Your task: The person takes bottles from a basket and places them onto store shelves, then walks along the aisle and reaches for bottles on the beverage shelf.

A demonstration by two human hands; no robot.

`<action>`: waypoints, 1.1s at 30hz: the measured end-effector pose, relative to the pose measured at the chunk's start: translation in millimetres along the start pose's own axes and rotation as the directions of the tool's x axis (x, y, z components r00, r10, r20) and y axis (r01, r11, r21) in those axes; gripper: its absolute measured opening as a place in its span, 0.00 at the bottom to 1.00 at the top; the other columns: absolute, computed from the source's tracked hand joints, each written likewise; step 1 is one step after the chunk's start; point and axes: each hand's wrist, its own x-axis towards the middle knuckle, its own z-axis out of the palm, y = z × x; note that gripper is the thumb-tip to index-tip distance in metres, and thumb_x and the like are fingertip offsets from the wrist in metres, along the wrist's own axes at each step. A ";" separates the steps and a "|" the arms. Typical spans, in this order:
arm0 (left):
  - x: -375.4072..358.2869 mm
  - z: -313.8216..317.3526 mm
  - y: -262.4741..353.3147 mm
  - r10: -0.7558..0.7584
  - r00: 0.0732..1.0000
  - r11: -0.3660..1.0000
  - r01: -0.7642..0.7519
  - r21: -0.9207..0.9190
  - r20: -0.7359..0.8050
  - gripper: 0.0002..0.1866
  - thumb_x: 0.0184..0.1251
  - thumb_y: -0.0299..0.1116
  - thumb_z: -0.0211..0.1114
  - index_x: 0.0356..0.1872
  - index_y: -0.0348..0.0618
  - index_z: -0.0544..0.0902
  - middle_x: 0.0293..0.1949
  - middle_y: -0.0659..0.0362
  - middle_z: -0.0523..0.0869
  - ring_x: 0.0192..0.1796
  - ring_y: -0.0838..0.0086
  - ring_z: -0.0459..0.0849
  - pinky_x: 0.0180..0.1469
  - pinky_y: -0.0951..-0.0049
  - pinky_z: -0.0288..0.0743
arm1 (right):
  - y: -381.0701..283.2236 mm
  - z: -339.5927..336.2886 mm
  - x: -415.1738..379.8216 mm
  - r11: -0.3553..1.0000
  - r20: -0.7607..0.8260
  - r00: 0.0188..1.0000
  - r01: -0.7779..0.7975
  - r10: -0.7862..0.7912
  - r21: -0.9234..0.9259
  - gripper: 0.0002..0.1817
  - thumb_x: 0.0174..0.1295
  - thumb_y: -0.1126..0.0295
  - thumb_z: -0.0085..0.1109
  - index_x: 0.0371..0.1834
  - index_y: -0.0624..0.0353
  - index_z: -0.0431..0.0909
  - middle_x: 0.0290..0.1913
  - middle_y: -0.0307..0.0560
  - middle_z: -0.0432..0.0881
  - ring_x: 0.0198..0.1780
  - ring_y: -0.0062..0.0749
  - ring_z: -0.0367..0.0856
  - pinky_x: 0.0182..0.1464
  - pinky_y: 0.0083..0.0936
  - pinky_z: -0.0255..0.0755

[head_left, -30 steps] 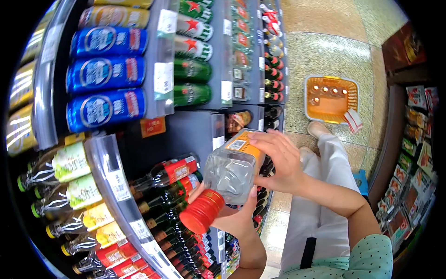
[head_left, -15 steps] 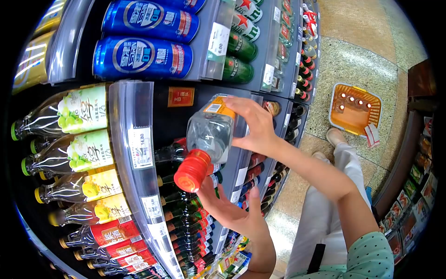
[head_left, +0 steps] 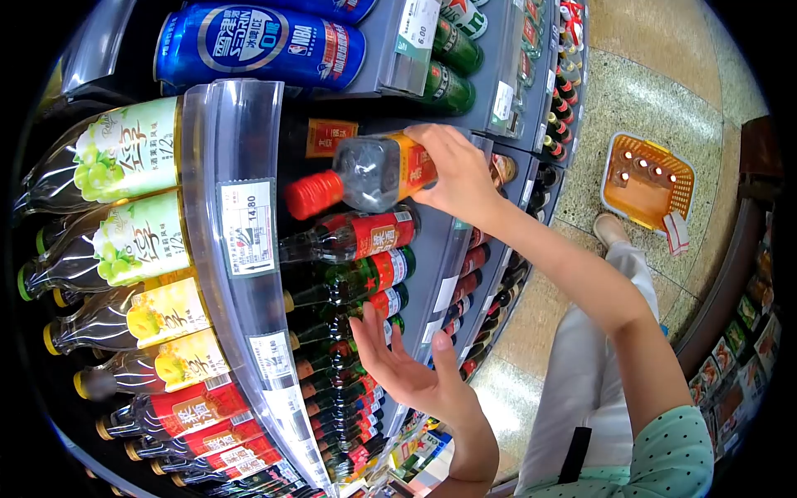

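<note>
My right hand [head_left: 458, 170] grips a clear liquor bottle [head_left: 365, 170] by its lower part, around the orange label. Its red cap points left in the picture, the same way as the caps of the shelf bottles. The bottle is in front of the shelf, just above a red-labelled dark bottle [head_left: 378, 234] in the picture. My left hand [head_left: 419, 378] holds nothing; its fingers are apart and slightly curled, in front of the row of green bottles [head_left: 386, 270]. A small red-and-gold sign [head_left: 330, 138] shows behind the liquor bottle.
The view lies sideways. Blue beer cans [head_left: 261, 46], fruit-labelled bottles [head_left: 133, 149] and a rail with price tags [head_left: 247, 228] fill the shelves. An orange basket [head_left: 682, 183] with several bottles in it stands on the floor near my feet. Another display [head_left: 730, 365] is at the right.
My right hand has turned the liquor bottle so its cap swings up and left in the picture, away from my left hand. My left hand stays low, with its fingers apart.
</note>
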 end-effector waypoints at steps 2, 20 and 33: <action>-0.4 0.7 0.0 -0.012 1.000 1.000 0.012 -0.007 -0.011 0.43 0.61 0.28 0.70 0.77 0.37 0.57 0.72 0.45 0.69 0.75 0.58 0.65 0.71 0.54 0.57 | -0.7 2.3 3.5 0.999 0.040 0.998 -0.042 0.043 -0.014 0.41 0.33 0.71 0.78 0.57 0.59 0.71 0.53 0.47 0.78 0.55 0.50 0.77 0.52 0.40 0.78; 7.7 4.9 -2.9 -0.041 0.999 0.998 0.041 -0.043 -0.006 0.41 0.62 0.30 0.69 0.75 0.35 0.60 0.70 0.44 0.71 0.73 0.59 0.68 0.70 0.57 0.59 | -13.8 70.6 24.4 0.983 0.152 0.979 -0.114 0.136 -0.145 0.43 0.36 0.72 0.80 0.58 0.66 0.66 0.55 0.54 0.73 0.55 0.50 0.75 0.49 0.37 0.81; 9.9 -0.2 -11.7 -0.066 0.998 0.998 0.066 -0.010 -0.018 0.42 0.62 0.34 0.70 0.75 0.36 0.60 0.69 0.43 0.72 0.72 0.58 0.70 0.68 0.56 0.63 | -3.0 119.4 45.8 0.970 0.085 0.985 -0.130 0.150 -0.205 0.40 0.34 0.74 0.78 0.56 0.64 0.69 0.51 0.54 0.76 0.54 0.50 0.76 0.50 0.37 0.79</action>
